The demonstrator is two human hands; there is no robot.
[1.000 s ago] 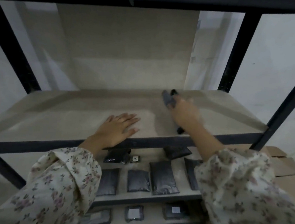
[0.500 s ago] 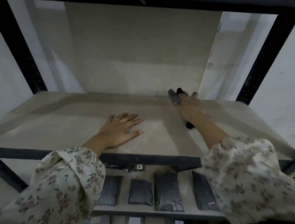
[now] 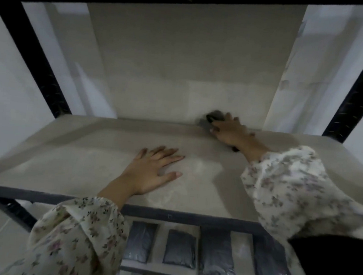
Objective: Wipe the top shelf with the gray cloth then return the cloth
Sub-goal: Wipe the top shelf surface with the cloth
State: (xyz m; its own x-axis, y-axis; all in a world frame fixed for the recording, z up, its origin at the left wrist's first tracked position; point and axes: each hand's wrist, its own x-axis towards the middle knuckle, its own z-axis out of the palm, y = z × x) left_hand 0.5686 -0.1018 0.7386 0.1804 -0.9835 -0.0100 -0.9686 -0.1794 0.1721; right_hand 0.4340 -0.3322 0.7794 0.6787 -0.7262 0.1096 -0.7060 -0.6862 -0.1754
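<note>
The head view looked down onto the top shelf (image 3: 87,162), a pale board in a black metal frame. The right hand (image 3: 231,131) reached to the far edge of the board, right of centre, where the shelf meets the pale back panel (image 3: 182,61). Its grip was closed over the gray cloth (image 3: 216,116), pressing it onto the shelf; a bunched part of the cloth showed past the fingertips against the panel, and a dark bit showed at the near side of the wrist. The left hand (image 3: 151,172) lay flat on the shelf nearer the front rail, fingers spread and pointing right, its grip open and holding nothing. Both arms wore floral sleeves (image 3: 77,237). On the lower shelf (image 3: 240,257), dark flat packets (image 3: 179,251) lay in a row.
</note>
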